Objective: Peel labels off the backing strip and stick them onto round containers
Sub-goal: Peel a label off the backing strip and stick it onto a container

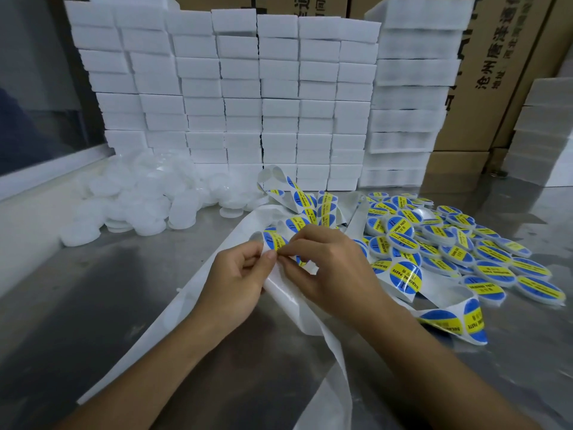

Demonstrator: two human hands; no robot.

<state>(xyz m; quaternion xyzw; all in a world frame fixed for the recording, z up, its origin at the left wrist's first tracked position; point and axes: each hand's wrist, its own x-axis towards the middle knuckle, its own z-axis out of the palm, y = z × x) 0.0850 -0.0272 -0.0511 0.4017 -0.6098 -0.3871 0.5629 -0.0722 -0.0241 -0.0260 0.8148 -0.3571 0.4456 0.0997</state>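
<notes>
A white backing strip (pixel 288 297) winds across the steel table, carrying round blue-and-yellow labels (pixel 404 274). My left hand (pixel 238 274) pinches the strip's edge at the table's middle. My right hand (pixel 328 262) pinches the rim of one label (pixel 274 242) right beside the left thumb. A heap of plain white round containers (pixel 145 197) lies at the back left. A pile of labelled containers (pixel 483 256) spreads out to the right of my hands.
White foam blocks (pixel 242 94) are stacked in a wall at the back, with cardboard boxes (pixel 502 72) behind and to the right. Emptied backing strip (pixel 173 318) trails toward the front edge. A window frame (pixel 46 172) runs along the left.
</notes>
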